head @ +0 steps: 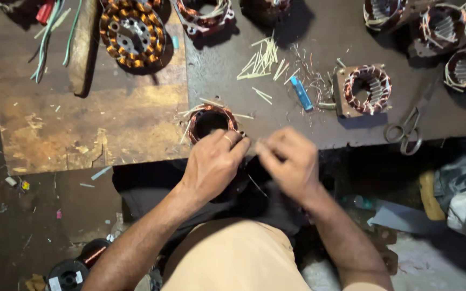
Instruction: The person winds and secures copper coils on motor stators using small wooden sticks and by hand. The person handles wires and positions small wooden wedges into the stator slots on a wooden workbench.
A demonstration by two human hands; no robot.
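A small round stator with copper windings (208, 119) stands at the near edge of the dark workbench (319, 126), with pale insulation strips sticking out of it. My left hand (215, 163) grips its near side, fingers curled over the rim. My right hand (290, 161) is just to the right of it, fingers pinched together on something thin, blurred; what it holds is unclear. The two hands nearly touch over the bench edge.
A pile of pale strips (262, 58) and a blue lighter-like tool (301, 92) lie behind. Another wound stator (367, 89) sits right, scissors (408, 129) at the edge. A large stator (132, 32) and wires (49, 32) rest on the worn board. Copper wire spools (76, 269) stand on the floor.
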